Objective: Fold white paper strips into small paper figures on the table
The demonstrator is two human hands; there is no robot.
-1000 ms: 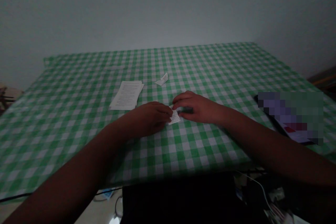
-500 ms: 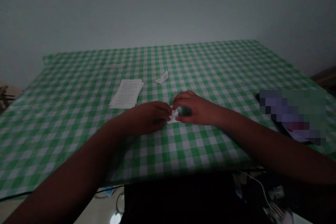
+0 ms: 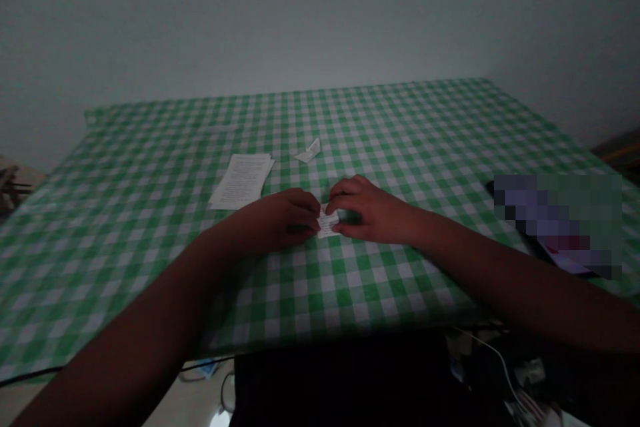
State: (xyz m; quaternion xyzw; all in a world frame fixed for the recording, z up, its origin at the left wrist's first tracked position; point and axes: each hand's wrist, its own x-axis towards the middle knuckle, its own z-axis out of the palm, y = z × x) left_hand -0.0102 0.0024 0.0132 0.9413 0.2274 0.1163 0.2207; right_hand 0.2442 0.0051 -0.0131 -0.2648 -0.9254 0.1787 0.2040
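A small printed paper slip (image 3: 327, 223) lies on the green-and-white gingham tablecloth (image 3: 380, 127), pinched at its two ends. My left hand (image 3: 285, 220) holds its left end between the fingertips. My right hand (image 3: 367, 210) grips its right end, and the fingers of both hands nearly meet across it. Part of the slip is hidden by the fingers. Beyond the hands lie a stack of printed sheets (image 3: 241, 181) and a small folded paper scrap (image 3: 308, 151).
A dark tablet or phone (image 3: 555, 227) lies at the right of the table, its screen blurred out. Below the front table edge are a dark object (image 3: 340, 380) and a white cable (image 3: 493, 360). A wall stands behind the table.
Both hands have drawn slightly closer around the slip, which now shows as a shorter, flatter piece between the fingers. The sheets and scrap have not moved.
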